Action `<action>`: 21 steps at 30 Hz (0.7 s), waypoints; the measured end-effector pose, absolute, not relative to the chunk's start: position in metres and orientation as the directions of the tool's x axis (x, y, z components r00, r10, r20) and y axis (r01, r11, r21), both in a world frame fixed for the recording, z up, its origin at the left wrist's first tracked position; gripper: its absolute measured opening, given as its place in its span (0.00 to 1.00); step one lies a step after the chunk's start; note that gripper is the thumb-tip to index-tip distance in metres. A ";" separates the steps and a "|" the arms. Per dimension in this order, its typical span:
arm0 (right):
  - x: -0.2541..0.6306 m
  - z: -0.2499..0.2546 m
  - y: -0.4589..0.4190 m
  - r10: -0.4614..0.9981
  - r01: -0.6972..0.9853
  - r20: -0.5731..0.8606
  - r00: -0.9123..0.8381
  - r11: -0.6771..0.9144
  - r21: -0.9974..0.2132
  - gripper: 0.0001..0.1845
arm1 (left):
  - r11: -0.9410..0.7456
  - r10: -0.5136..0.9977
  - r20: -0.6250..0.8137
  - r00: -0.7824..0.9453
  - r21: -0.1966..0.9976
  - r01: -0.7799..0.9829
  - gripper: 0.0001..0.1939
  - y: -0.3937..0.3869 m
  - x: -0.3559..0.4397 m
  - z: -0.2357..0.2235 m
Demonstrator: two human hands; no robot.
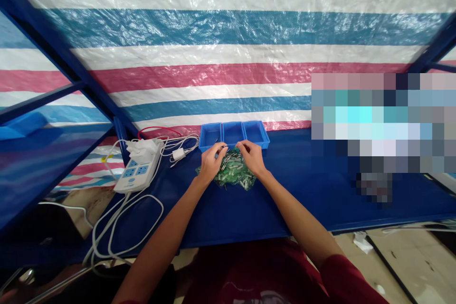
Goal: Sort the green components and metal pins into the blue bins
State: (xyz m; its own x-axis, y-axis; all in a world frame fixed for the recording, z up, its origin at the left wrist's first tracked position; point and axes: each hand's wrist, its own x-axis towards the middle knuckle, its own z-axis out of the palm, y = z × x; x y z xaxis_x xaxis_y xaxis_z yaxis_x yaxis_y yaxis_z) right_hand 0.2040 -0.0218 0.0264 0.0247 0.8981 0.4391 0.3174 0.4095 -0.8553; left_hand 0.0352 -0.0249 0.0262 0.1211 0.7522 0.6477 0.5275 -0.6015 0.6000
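A heap of small silvery pieces and green translucent material (233, 173) lies on the blue table between my hands. My left hand (211, 161) is at the heap's upper left, thumb and forefinger pinched together over it. My right hand (252, 156) mirrors it at the upper right, fingertips also closed. Whatever the fingers hold is too small to name. Just behind the fingertips stand three joined blue bins, a left bin (210, 146), a middle bin (233, 129) and a right bin (264, 141). A small thin item shows inside the left one.
On the left lie a white power strip (133, 178) with plugs, a white adapter (178, 154) and looped white cables (111, 228). Striped plastic sheeting (228, 57) hangs behind the blue table (295, 171). A blurred-out area covers the right side.
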 end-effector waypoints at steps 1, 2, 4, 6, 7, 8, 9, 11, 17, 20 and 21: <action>0.204 0.027 -0.022 0.895 0.318 0.445 0.027 0.414 -0.853 0.19 | -0.623 0.728 0.671 0.141 0.561 0.545 0.11 -0.024 0.035 0.025; 0.204 0.027 -0.022 0.893 0.319 0.449 0.029 0.418 -0.851 0.19 | -0.642 0.706 0.690 0.159 0.530 0.554 0.12 -0.023 0.034 0.025; 0.204 0.027 -0.022 0.891 0.322 0.453 0.033 0.420 -0.849 0.19 | -0.666 0.683 0.707 0.184 0.499 0.554 0.13 -0.021 0.033 0.024; 0.204 0.027 -0.022 0.890 0.331 0.455 0.036 0.419 -0.846 0.19 | -0.675 0.678 0.713 0.180 0.506 0.538 0.14 -0.021 0.033 0.024; 0.204 0.027 -0.022 0.890 0.336 0.455 0.038 0.417 -0.845 0.19 | -0.677 0.678 0.714 0.172 0.516 0.525 0.14 -0.021 0.033 0.025; 0.204 0.028 -0.022 0.890 0.340 0.454 0.040 0.415 -0.844 0.19 | -0.679 0.680 0.714 0.165 0.528 0.510 0.15 -0.021 0.033 0.025; 0.205 0.029 -0.022 0.890 0.345 0.454 0.041 0.414 -0.843 0.19 | -0.681 0.683 0.712 0.161 0.541 0.494 0.15 -0.021 0.033 0.025; 0.205 0.030 -0.023 0.892 0.350 0.451 0.037 0.411 -0.842 0.19 | -0.677 0.695 0.705 0.141 0.576 0.458 0.16 -0.021 0.034 0.024; 0.203 0.027 -0.023 0.882 0.329 0.460 -0.101 0.466 -0.821 0.15 | -0.589 0.786 0.616 0.059 0.716 0.374 0.13 -0.021 0.037 0.023; 0.201 0.025 -0.022 0.871 0.336 0.474 -0.132 0.489 -0.805 0.15 | -0.560 0.815 0.576 0.069 0.752 0.347 0.11 -0.021 0.037 0.024; 0.201 0.025 -0.022 0.869 0.338 0.476 -0.137 0.493 -0.802 0.15 | -0.558 0.819 0.568 0.082 0.755 0.344 0.11 -0.022 0.037 0.024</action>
State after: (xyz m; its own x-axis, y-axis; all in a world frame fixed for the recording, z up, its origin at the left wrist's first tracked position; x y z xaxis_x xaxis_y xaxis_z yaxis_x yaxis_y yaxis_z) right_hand 0.2011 -0.0225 0.0250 -0.1374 0.8687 0.4759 0.3377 0.4927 -0.8020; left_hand 0.0368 -0.0218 0.0241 0.0816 0.8190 0.5680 0.3441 -0.5580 0.7552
